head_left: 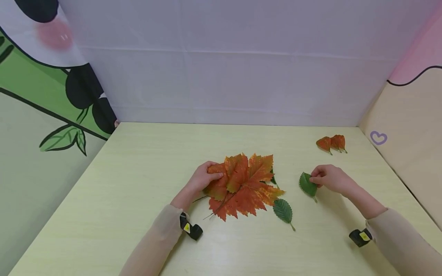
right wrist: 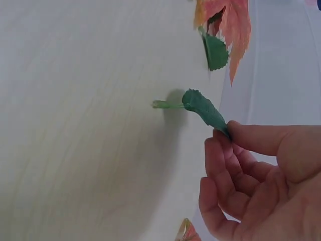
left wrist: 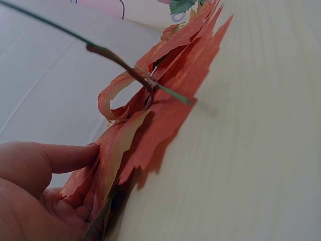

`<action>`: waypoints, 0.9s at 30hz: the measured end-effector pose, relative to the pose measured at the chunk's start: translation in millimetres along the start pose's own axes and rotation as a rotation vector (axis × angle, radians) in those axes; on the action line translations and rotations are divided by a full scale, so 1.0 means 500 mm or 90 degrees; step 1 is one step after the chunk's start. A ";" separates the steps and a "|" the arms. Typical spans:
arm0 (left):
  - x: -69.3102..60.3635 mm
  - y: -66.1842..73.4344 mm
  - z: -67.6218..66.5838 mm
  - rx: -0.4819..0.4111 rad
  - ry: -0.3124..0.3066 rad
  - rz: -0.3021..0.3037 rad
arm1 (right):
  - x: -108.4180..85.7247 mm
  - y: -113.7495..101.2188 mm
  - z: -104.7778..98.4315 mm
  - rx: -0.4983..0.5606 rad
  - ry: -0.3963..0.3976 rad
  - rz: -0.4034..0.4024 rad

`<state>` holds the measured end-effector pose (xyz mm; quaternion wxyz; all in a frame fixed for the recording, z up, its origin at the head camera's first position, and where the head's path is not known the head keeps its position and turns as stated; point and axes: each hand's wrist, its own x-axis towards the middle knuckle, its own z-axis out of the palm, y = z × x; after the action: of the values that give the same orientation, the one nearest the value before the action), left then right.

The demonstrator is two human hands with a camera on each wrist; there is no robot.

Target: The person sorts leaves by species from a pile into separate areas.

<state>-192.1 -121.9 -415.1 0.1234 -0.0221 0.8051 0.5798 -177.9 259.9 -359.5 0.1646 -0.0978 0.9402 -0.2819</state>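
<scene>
Left hand (head_left: pixel 202 178) grips the left edge of the orange leaves (head_left: pixel 241 188), thumb on top, fingers curled beneath. These large jagged leaves overlap in a stack at mid-table, thin stems poking out at lower left. Left wrist view: stack tilted, one leaf curling into a loop.

Right hand (head_left: pixel 331 178) pinches a green leaf (head_left: pixel 305 186) between thumb and index finger, remaining fingers loosely curled. Leaf is right of the stack, blade raised, stem pointing down, shadow on the table (head_left: pixel 103 222); can't tell if the stem tip touches.

Second green leaf (head_left: pixel 282 211) lies just beside the stack's lower right, stem toward the person. More green (head_left: pixel 273 179) peeks out behind the stack's right edge. Small orange leaves (head_left: pixel 330 143) sit together near the far right corner.

Labels: yellow stickers (head_left: pixel 187 228) on the black wrist cameras (head_left: pixel 196 232), dark mark on each, too small to read. Purple heart outline (head_left: pixel 378 138) on the right-hand panel. Cartoon print (head_left: pixel 62 138) on the left panel, plain pale backdrop (head_left: pixel 241 88) behind.
</scene>
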 end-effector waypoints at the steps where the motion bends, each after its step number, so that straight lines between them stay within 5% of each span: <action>1: -0.001 0.002 -0.001 -0.003 -0.002 -0.001 | 0.004 0.006 -0.005 -0.005 0.004 0.000; 10: -0.038 0.048 -0.004 -0.002 -0.011 0.004 | 0.026 0.058 -0.047 -0.029 0.029 0.018; 17: -0.003 0.006 0.002 0.001 -0.003 0.006 | 0.031 0.099 -0.082 -0.049 0.065 0.064; 27: 0.004 0.004 0.006 -0.002 -0.003 0.005 | 0.046 0.150 -0.126 -0.087 0.082 0.108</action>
<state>-193.7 -118.2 -414.7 0.1230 -0.0181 0.8038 0.5818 -229.0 346.7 -358.0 0.1203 -0.0105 0.9707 -0.2078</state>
